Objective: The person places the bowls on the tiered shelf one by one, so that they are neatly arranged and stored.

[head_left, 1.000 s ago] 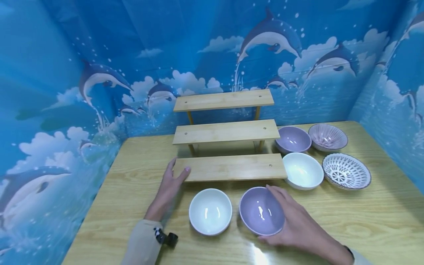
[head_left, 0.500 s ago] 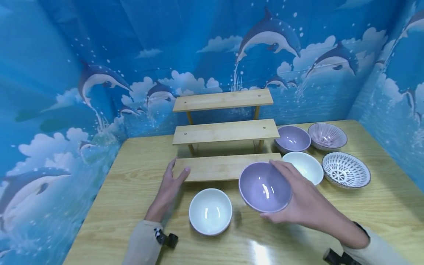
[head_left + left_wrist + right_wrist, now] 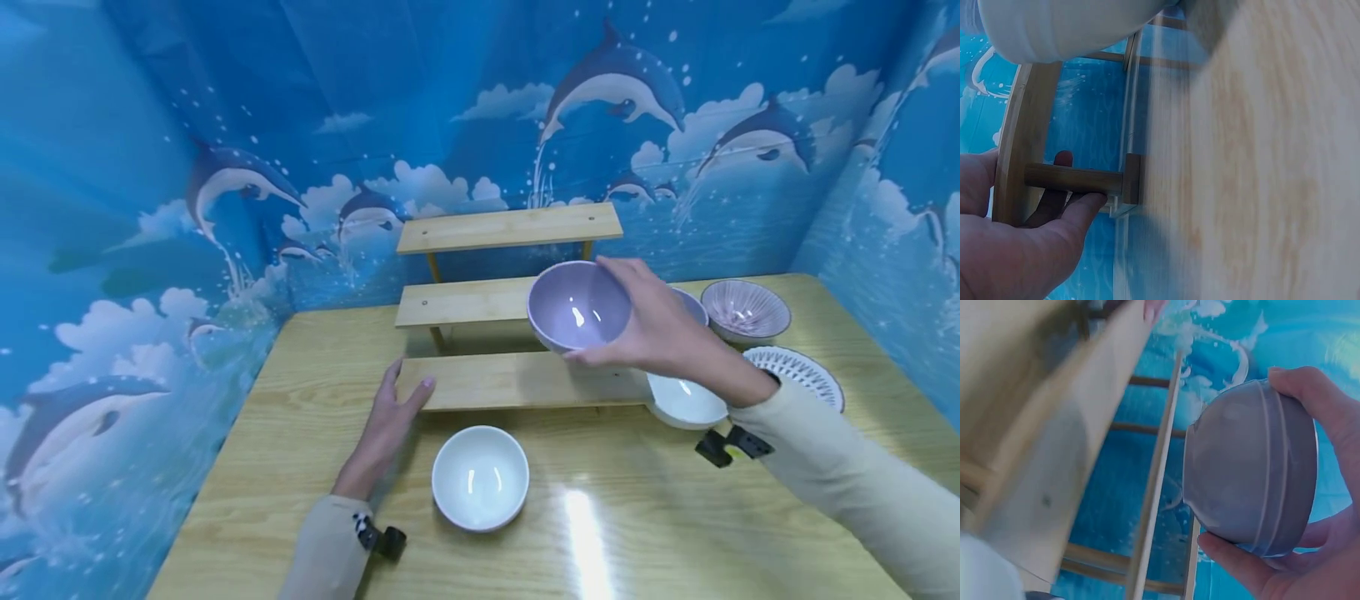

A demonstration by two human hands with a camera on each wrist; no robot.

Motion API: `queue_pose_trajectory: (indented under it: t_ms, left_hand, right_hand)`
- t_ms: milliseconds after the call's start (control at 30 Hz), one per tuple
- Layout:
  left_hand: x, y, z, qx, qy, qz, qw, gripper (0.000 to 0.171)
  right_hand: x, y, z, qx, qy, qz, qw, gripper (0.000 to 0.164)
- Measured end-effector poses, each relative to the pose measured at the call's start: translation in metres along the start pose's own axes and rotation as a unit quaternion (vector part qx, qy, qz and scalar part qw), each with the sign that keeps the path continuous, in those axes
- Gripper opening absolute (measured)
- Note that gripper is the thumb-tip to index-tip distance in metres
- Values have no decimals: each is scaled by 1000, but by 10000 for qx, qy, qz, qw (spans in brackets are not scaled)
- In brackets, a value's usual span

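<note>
My right hand [image 3: 656,321] grips a purple bowl [image 3: 577,307] by its rim and side, held in the air in front of the middle board. The right wrist view shows the bowl's [image 3: 1241,469] outer side and foot, with the thumb and fingers on opposite sides. At the left end of the three-tier wooden shelf [image 3: 495,382], my left hand [image 3: 386,421] holds the lowest board, thumb on top. Seen from the left wrist, its fingers [image 3: 1079,219] reach under the board beside a short wooden leg [image 3: 1075,178]. A white bowl [image 3: 480,479] stands on the table before the shelf.
Right of the shelf are another white bowl [image 3: 686,404], a second purple bowl [image 3: 692,307] mostly hidden by my right hand, a striped bowl [image 3: 746,308] and a patterned bowl [image 3: 798,371] partly behind my sleeve. A dolphin-print backdrop [image 3: 465,100] surrounds the table.
The right hand has lifted the purple bowl off the table and carried it up and back, over the lowest board. The left hand stays at the shelf's end.
</note>
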State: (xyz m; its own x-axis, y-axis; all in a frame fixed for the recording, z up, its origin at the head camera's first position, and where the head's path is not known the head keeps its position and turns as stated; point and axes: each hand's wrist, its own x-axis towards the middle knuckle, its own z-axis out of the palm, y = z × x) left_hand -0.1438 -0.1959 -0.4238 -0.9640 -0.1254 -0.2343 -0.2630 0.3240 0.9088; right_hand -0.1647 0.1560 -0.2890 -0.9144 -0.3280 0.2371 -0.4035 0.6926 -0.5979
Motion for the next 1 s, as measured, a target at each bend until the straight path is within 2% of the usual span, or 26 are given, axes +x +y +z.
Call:
queue_pose_trajectory:
  t_ms: [233, 467, 667, 1000]
  left_hand:
    - [1, -1, 0, 90, 19, -54, 9999, 95]
    - [2, 0, 1, 63, 70, -99, 9999, 94]
    - [2, 0, 1, 72, 44, -57, 9999, 92]
    - [2, -1, 0, 78, 46, 9, 10000, 91]
  right_hand:
    - [56, -1, -5, 138, 104, 75, 9998, 118]
    - [100, -4, -2, 104, 134, 363, 9992, 119]
    - [127, -7, 3, 306, 124, 531, 9980, 119]
    - [159, -20, 22, 938, 2, 538, 9941, 118]
